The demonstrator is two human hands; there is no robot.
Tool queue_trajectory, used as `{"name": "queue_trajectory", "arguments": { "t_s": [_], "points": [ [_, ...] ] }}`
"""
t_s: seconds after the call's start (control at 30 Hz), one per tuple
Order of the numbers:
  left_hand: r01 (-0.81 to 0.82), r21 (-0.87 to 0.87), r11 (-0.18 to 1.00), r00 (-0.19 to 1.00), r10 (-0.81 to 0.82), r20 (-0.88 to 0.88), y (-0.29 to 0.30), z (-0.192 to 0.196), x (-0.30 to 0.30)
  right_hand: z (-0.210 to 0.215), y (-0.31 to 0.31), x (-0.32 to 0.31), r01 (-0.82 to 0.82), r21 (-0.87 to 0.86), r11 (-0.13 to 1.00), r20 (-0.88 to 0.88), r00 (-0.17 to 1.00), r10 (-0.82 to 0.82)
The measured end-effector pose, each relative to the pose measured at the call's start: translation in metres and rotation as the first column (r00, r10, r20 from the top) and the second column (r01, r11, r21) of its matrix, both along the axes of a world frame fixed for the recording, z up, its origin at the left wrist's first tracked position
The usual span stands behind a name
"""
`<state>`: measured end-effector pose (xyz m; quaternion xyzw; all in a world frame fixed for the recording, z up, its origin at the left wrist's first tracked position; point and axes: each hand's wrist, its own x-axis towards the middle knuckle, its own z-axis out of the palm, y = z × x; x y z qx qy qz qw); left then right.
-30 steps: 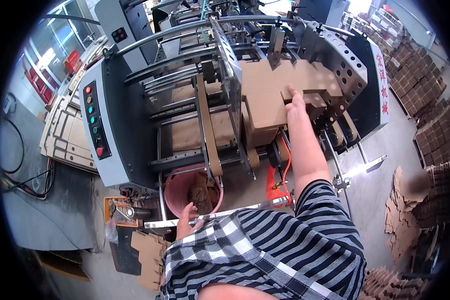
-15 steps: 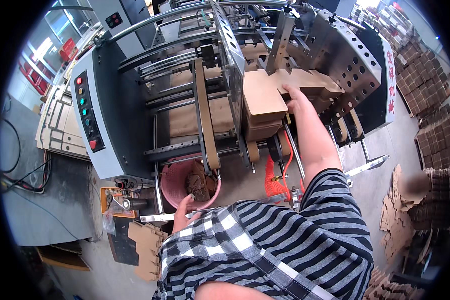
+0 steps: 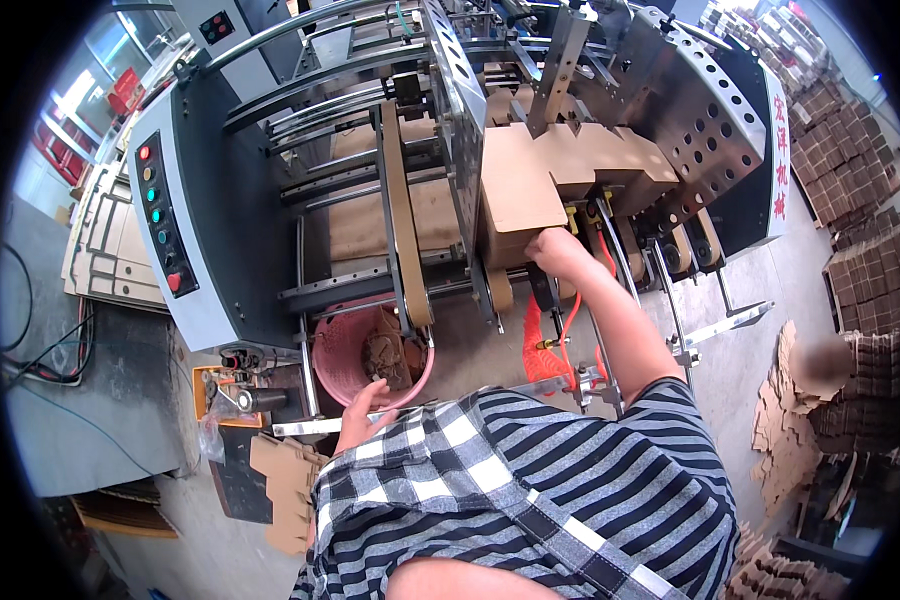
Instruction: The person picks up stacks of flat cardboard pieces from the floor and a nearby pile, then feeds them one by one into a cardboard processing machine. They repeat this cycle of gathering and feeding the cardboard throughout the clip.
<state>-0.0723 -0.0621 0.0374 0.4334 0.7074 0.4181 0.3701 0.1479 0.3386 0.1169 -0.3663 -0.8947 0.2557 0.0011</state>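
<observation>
A stack of flat brown cardboard blanks (image 3: 518, 190), with notched edges, sits in the machine between an upright metal plate and a perforated metal guide (image 3: 715, 130). My right hand (image 3: 560, 253) is at the near front corner of this stack, its fingers curled in against the front edges. The fingertips are partly hidden, so whether they pinch any blank does not show. Low on the left, my left hand (image 3: 365, 412) is open, fingers loosely apart, beside a metal bar (image 3: 310, 427). Nothing shows in it.
Under the belts stands a pink basket (image 3: 340, 365) with cardboard scraps. A button panel (image 3: 158, 215) is on the machine's left side. Orange hoses (image 3: 573, 335) and rods hang below the stack. Bundled cardboard (image 3: 875, 265) is piled on the right; loose blanks (image 3: 288, 490) lie at lower left.
My right hand has moved from the top and notched edge of the stack down and left to its front corner. The notched side is now uncovered. The view has shifted slightly.
</observation>
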Motion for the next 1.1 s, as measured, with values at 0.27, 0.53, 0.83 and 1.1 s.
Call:
{"name": "queue_trajectory", "arguments": {
  "t_s": [0.27,0.53,0.83,1.1],
  "points": [
    [-0.040,0.016,0.999,0.997,0.039,0.066,-0.013,-0.002,0.004,-0.003,-0.022,-0.019,0.156,0.196,0.968,0.025,0.986,-0.164],
    [-0.096,-0.008,0.995,0.990,0.096,0.105,-0.025,-0.016,0.003,0.053,0.017,0.031,0.207,-0.317,0.926,-0.103,0.963,-0.250],
    [-0.042,-0.121,0.992,0.999,0.043,0.006,-0.015,-0.008,0.010,-0.028,0.188,0.143,0.338,0.375,0.863,0.197,0.881,-0.431],
    [-0.043,-0.235,0.971,0.988,0.075,0.133,-0.018,-0.003,0.015,0.003,0.173,0.129,0.203,0.392,0.897,0.256,0.913,-0.318]
  ]
}}
